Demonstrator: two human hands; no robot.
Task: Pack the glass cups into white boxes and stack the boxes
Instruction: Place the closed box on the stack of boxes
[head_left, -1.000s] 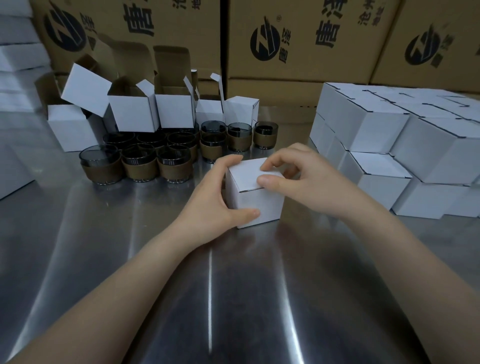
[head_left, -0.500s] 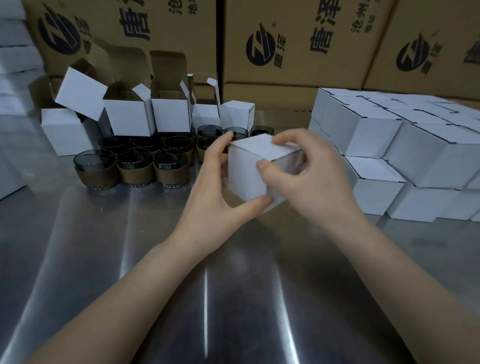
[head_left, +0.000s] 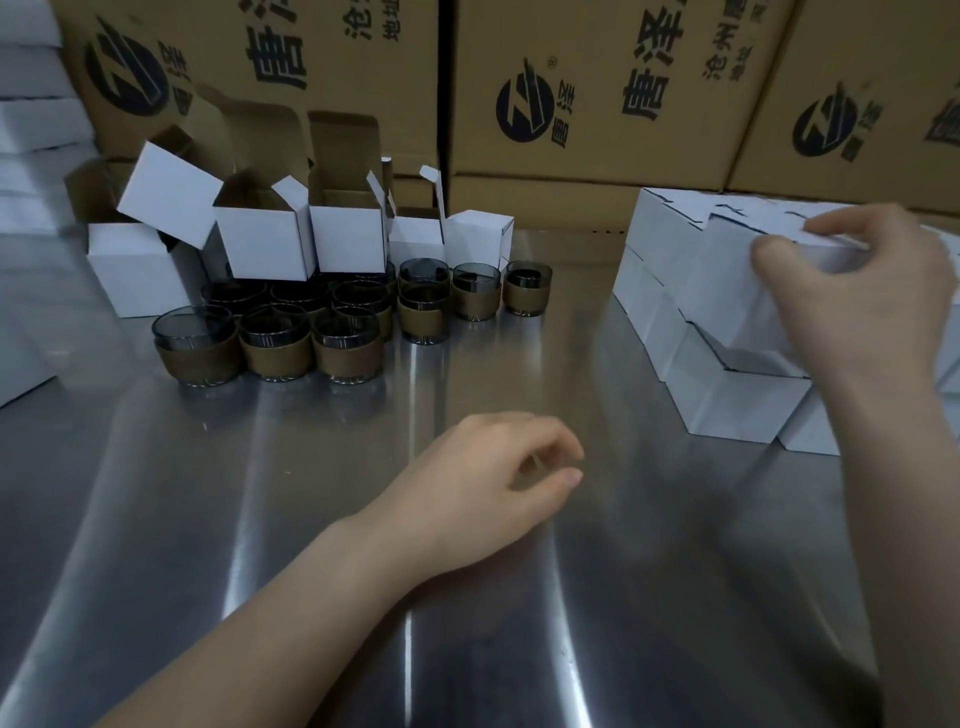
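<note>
My right hand (head_left: 862, 301) grips a closed white box (head_left: 737, 291) from above, thumb on its near side, over the stack of closed white boxes (head_left: 727, 410) at the right. My left hand (head_left: 493, 483) hovers low over the steel table (head_left: 311, 519) with fingers loosely curled and holds nothing. Several smoky glass cups with brown sleeves (head_left: 275, 343) stand in a cluster at the left-centre. Behind them stand several open white boxes (head_left: 265, 244) with raised flaps.
Large brown cartons (head_left: 597, 88) with dark print line the back of the table. A pile of flat white sheets (head_left: 31, 114) sits at the far left. One closed small white box (head_left: 478, 236) stands behind the cups.
The closed box left the table's middle; my right hand carried it right and up to the stack. My left hand let go and dropped toward the table.
</note>
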